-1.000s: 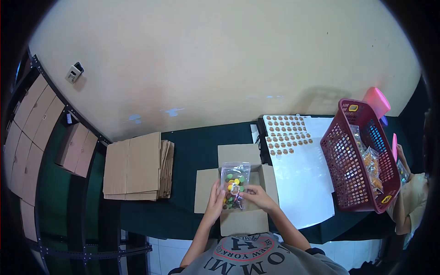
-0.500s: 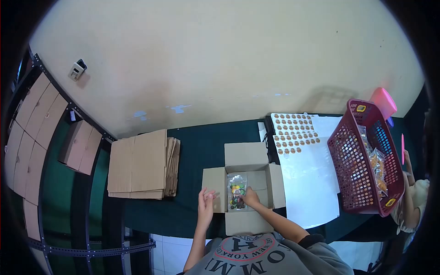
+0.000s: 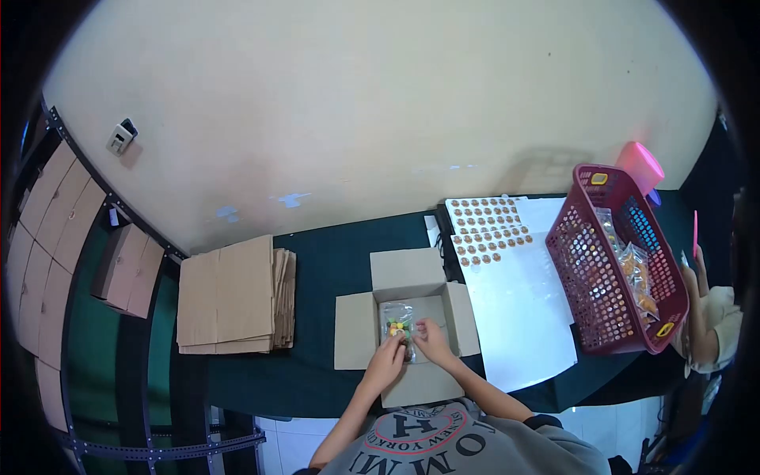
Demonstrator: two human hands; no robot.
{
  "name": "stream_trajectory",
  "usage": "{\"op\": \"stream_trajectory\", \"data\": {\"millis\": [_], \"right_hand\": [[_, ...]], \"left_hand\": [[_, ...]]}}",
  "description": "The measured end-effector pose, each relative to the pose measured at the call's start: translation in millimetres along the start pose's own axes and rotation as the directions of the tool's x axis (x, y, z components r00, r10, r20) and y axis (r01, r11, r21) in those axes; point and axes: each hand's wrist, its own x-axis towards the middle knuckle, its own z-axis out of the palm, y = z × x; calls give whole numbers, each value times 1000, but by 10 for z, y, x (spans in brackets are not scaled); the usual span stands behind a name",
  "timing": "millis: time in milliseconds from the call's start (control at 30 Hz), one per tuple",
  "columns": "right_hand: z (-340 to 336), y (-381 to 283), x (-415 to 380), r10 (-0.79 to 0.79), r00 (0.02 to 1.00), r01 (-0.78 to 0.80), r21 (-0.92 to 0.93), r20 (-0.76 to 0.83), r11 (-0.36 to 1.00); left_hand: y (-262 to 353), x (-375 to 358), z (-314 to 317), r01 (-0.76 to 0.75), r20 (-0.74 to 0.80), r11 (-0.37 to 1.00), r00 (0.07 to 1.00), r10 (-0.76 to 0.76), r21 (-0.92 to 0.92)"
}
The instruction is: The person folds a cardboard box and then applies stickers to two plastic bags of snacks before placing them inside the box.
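Note:
A clear plastic bag of colourful round sweets [image 3: 397, 311] lies in the left side of an open cardboard box [image 3: 431, 308], its flaps folded outward. My left hand [image 3: 385, 362] reaches over the box's near left edge, its bent fingers on the lower part of the bag and hiding some of the sweets. Inside the box, my right hand [image 3: 433, 344] is at the bag's right edge, with thumb and forefinger a little apart. Whether its fingertips touch the plastic is hard to see.
Flat cardboard boxes [image 3: 226, 297] are stacked at the left. Sticker sheets [image 3: 491, 229] lie right of the box, beside a maroon basket [image 3: 590, 297] holding bagged goods [image 3: 635, 273]. A pink container [image 3: 640, 166] stands behind it. Another person's arm [image 3: 701, 317] shows at the far right.
My left hand has moved from above the left flap into the box and onto the bag. My right hand has drawn slightly back from the sweets to the bag's right edge.

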Motion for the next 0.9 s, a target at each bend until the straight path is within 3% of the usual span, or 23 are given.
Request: {"op": "stream_trajectory", "data": {"millis": [33, 67, 100, 133, 200, 400, 433, 533, 600, 800, 900], "right_hand": [[-118, -38, -54, 68, 997, -73, 189, 37, 979], [-230, -77, -116, 69, 997, -73, 187, 30, 980], [-345, -114, -179, 96, 995, -96, 222, 11, 970], [-464, -149, -237, 123, 992, -117, 258, -8, 959], [-683, -163, -391, 159, 987, -150, 277, -10, 949], [-1130, 112, -980, 353, 925, -258, 453, -138, 854], [-1210, 92, -1066, 377, 912, -285, 408, -164, 867], [-1240, 244, -1242, 382, 887, -241, 444, -261, 863], [-1238, 239, -1285, 388, 879, -246, 434, -276, 867], [-1109, -76, -1154, 348, 904, -179, 517, -249, 837], [-1116, -148, -1123, 299, 949, -213, 492, -102, 844]], "left_hand": [[-185, 100, 126, -114, 79, 982, 991, 103, 148], [-353, 202, 227, -236, 170, 929, 966, 193, 284], [-452, 301, 286, -178, 264, 938, 959, 98, 298], [-512, 352, 324, -187, 269, 937, 957, 106, 296], [-640, 429, 459, -123, 315, 775, 944, -102, 620], [-895, 414, 459, -13, 207, 836, 971, -121, 548], [-873, 402, 442, 21, 175, 822, 974, -146, 570], [-908, 377, 424, 26, 169, 902, 980, -109, 431], [-943, 389, 437, 9, 173, 900, 980, -94, 436], [-1022, 465, 369, 13, 252, 897, 958, -138, 442], [-1039, 466, 332, 31, 263, 923, 954, -141, 384]]}}
